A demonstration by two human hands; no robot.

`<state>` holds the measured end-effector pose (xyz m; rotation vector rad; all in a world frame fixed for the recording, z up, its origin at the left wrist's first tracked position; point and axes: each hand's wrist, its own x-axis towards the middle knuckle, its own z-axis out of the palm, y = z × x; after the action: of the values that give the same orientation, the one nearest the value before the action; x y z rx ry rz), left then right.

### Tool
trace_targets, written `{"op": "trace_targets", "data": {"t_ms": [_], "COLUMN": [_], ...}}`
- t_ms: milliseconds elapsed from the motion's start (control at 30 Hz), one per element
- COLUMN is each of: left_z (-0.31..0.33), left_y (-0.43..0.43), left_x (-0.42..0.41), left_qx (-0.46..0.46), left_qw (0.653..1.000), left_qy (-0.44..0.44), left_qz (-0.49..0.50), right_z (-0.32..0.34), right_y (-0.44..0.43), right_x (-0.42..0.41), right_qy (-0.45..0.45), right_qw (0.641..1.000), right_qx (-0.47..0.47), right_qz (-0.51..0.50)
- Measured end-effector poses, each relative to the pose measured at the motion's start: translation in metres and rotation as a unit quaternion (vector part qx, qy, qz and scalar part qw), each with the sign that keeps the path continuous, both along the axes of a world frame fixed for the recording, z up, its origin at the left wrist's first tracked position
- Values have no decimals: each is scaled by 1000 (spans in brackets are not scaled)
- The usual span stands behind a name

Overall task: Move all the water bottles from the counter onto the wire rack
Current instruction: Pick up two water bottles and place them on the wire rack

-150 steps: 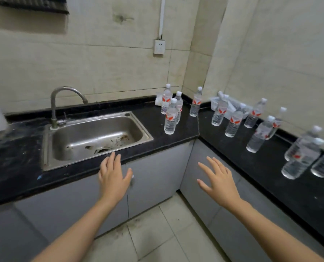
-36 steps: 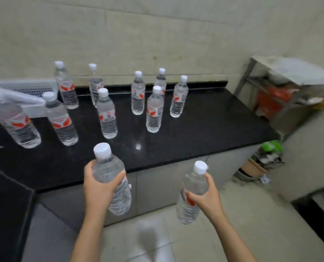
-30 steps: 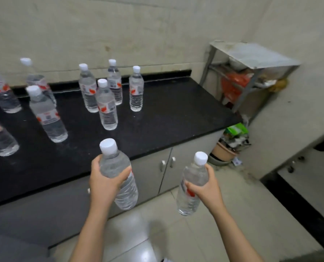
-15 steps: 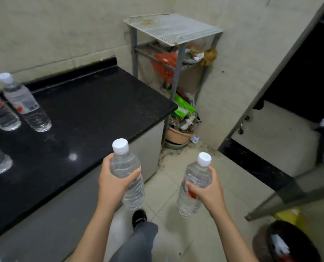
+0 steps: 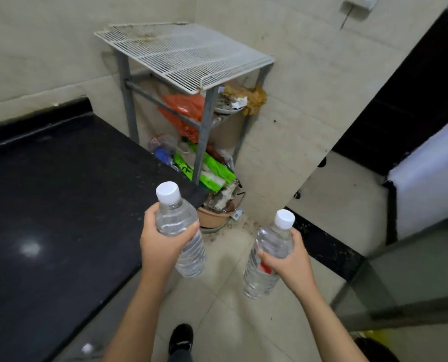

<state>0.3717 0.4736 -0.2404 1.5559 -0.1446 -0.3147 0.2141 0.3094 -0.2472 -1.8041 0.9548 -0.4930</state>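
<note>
Left hand [image 5: 160,246] bottle [image 5: 181,231] upright, cap up

Beige tiled walls [image 5: 296,82] meet a pale tiled floor [image 5: 233,322] beside a dark doorway [image 5: 410,100].

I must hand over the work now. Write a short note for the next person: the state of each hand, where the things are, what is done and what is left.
Left hand: shut on a water bottle, held upright over the counter's end.
Right hand: shut on a second bottle, over the floor.
Wire rack: ahead in the corner, its top shelf bare.
Done: two bottles lifted off the counter.
Left: set both on the rack. No other bottles are in view now; check the rest of the counter.
</note>
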Motion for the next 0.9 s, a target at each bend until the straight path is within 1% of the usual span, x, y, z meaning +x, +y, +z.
{"op": "trace_targets", "data": {"t_ms": [100,233,367,500,567,733,900], "left_z": [-7,-15,-11,4,18,63,106], "left_y": [-31,-65,-105,-152,-188,-275,-325], "left_x": [16,25,32,44,50,61,77], "left_qx": [-2,8,44,54,42,-26,-87], "left_qw": [1000,998,997,996,996,993,983], "left_qy": [10,11,-5,-36,-51,-116,-161], "left_qz": [-23,-56,-66,-68,-60,-21,31], "right_z": [3,9,19,26,32,65,105], "right_y": [-23,-54,-101,-149,-186,-278,-345], "right_x": [11,10,13,23,31,60,96], "right_qy": [-19,-17,-17,-38,-71,-150,-224], "right_qw": [999,998,998,998,996,988,973], "right_qx": [2,6,-10,-17,-20,-37,-45], "right_qz": [-33,-61,-60,-56,-45,-5,22]}}
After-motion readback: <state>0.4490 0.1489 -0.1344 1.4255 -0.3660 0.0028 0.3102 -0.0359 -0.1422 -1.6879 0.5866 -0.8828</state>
